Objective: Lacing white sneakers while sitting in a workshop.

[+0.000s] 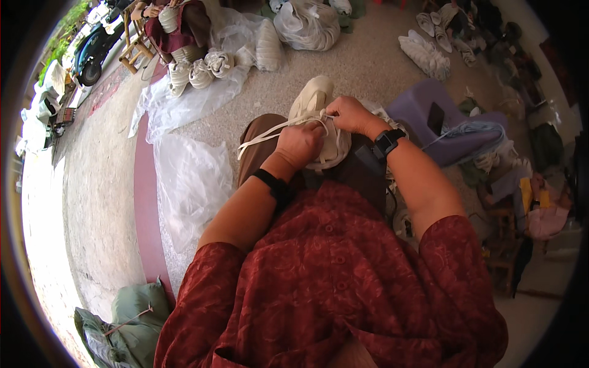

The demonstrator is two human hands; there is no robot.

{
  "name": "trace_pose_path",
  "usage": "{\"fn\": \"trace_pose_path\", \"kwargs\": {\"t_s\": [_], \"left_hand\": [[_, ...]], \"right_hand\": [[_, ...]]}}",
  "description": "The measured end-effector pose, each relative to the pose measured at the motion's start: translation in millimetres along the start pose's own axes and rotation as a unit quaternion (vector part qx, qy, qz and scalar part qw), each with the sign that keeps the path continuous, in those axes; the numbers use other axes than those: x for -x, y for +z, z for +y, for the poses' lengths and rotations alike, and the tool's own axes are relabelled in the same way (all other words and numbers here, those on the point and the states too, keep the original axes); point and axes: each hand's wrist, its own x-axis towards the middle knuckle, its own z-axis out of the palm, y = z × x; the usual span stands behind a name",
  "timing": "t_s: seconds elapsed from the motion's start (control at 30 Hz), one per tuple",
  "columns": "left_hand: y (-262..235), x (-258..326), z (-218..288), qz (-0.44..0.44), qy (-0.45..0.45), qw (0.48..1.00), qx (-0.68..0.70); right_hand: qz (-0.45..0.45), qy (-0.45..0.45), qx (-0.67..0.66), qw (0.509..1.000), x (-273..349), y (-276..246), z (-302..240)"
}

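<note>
A cream sneaker (315, 92) rests on my lap with its toe pointing away from me. My left hand (300, 145) is closed over the lacing, its fingers curled on a cream shoelace (264, 135) whose loose ends trail off to the left. On the other side of the shoe, my right hand (352, 116) pinches the lace near the upper eyelets. A small loop of lace hangs between the two hands. The left palm and fingertips are mostly hidden.
A purple plastic stool (423, 104) at the right holds a dark phone (435, 118) and a bundle of pale blue laces (475, 129). Clear plastic sheeting (190, 184) lies on the floor at the left. Beyond it, a seated person (184, 24) handles a shoe near several pale shoes (200, 75).
</note>
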Motion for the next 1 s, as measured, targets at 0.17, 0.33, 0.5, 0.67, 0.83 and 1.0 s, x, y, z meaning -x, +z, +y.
{"fn": "trace_pose_path", "kwargs": {"t_s": [0.17,0.33,0.5,0.67,0.83,1.0], "left_hand": [[-2.1,-8.9,8.9,0.044,-0.033,0.998,-0.011],[8.9,-24.4,6.3,-0.044,-0.089,0.993,-0.064],[6.2,-42.7,18.2,-0.121,-0.125,0.978,-0.116],[-62.7,-31.5,58.9,-0.421,-0.018,0.906,0.047],[-99.8,24.3,47.7,-0.433,-0.048,0.821,0.369],[-101.9,35.6,20.4,-0.206,-0.212,0.857,0.423]], "right_hand": [[0.068,0.010,-0.168,0.983,4.3,11.8,9.8],[0.046,0.018,-0.251,0.967,0.7,16.1,18.4],[0.060,0.020,-0.264,0.962,1.0,23.2,19.2],[0.167,0.046,-0.261,0.949,8.9,36.0,24.5],[0.211,-0.058,-0.145,0.965,28.3,23.9,-12.3],[0.134,-0.233,-0.151,0.951,67.0,11.6,-63.3]]}}
